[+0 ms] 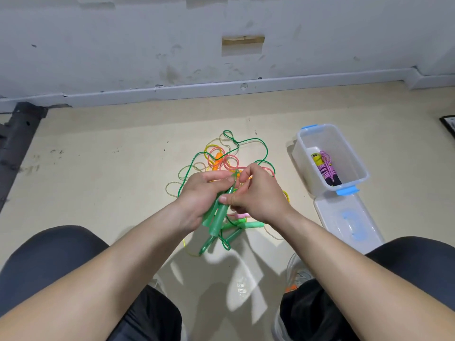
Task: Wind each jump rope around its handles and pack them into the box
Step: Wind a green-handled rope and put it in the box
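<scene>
Floor (98, 156) gives room at left. Then the left hand (204, 193) grips two green handles (219, 215), their tops hidden; the right hand (256, 193) pinches the green cord (236, 174) beside them. Tangled ropes (221, 153) behind are partly covered by both hands. Near the right edge, the open box (354, 153) holds one wound rope (327, 171).

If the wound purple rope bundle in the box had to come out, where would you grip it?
Grip the purple rope bundle across its wound middle, probably from straight above: the clear box is open-topped, its walls block the sides, and the bundle lies flat along its length.
</scene>
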{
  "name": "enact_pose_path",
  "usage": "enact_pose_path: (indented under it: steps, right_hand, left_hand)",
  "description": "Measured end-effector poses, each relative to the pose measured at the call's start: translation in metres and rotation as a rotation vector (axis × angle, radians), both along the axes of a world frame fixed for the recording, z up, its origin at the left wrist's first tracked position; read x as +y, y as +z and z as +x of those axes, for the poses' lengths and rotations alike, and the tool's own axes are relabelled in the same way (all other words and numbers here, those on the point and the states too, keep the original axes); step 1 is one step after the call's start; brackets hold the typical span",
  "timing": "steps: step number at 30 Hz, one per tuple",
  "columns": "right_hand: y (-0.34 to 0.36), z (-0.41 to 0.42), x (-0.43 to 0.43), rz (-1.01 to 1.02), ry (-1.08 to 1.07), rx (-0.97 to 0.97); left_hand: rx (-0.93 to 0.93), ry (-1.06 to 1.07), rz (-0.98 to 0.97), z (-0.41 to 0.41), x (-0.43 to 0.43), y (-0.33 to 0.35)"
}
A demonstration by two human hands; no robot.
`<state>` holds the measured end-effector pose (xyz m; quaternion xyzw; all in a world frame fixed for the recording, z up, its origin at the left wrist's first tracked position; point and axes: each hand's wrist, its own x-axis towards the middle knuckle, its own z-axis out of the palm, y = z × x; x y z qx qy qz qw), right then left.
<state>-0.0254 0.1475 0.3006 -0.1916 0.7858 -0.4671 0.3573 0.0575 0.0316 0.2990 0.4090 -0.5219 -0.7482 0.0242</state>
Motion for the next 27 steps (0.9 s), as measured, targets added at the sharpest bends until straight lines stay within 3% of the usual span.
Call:
enact_pose_path:
  steps: [3, 8, 11, 14, 17, 20, 27]
  right_hand:
    - [0.001, -0.002, 0.002, 0.052, 0.027, 0.057]
    - [-0.001, 0.003, 0.003, 0.01, 0.0, 0.081]
    - [0.004, -0.001, 0.005, 0.145, 0.186, 0.351]
    - [0.01, -0.014, 0.007, 0.169, 0.391, 0.586]
    - [0.008, -0.03, 0.011, 0.135, 0.521, 0.458]
    - [0.0, -0.035, 0.014, 0.169, 0.49, 0.267]
    - [0.0, -0.057, 0.021, 0.064, 0.41, 0.141]
  left_hand:
    - [0.019, -0.068, -0.074, 0.002, 0.002, -0.001]
    - [0.024, -0.078, -0.037, 0.004, 0.0, -0.002]
    - [0.021, -0.092, 0.002, 0.005, -0.001, 0.002]
    - [-0.004, -0.285, -0.165, 0.006, -0.01, 0.0]
    - [0.001, -0.432, -0.263, 0.007, -0.016, 0.002]
    - [0.053, -0.47, -0.212, 0.011, -0.025, 0.005]
    - [0.025, -0.655, -0.297, 0.02, -0.047, 0.004]
